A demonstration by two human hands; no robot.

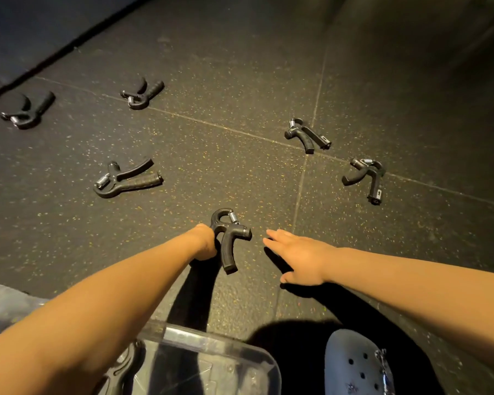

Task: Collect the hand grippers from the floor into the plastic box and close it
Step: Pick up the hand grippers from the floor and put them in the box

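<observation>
Several black hand grippers lie on the dark speckled floor. My left hand [204, 242] grips one handle of the nearest hand gripper [229, 238], its other handle pointing toward me. My right hand [297, 256] hovers just right of it, fingers straight, holding nothing. Other hand grippers lie at mid left [126, 179], far left [29, 111], far centre [143, 94], and two at right [307, 135] [367, 176]. The clear plastic box [226, 349] sits open at the bottom centre, with one hand gripper [123, 369] inside, partly hidden by my left forearm.
A grey clog shoe [357, 366] stands right of the box. A clear plastic sheet, perhaps the lid [0, 306], lies at the lower left edge. A dark padded mat [26, 29] borders the floor at the upper left.
</observation>
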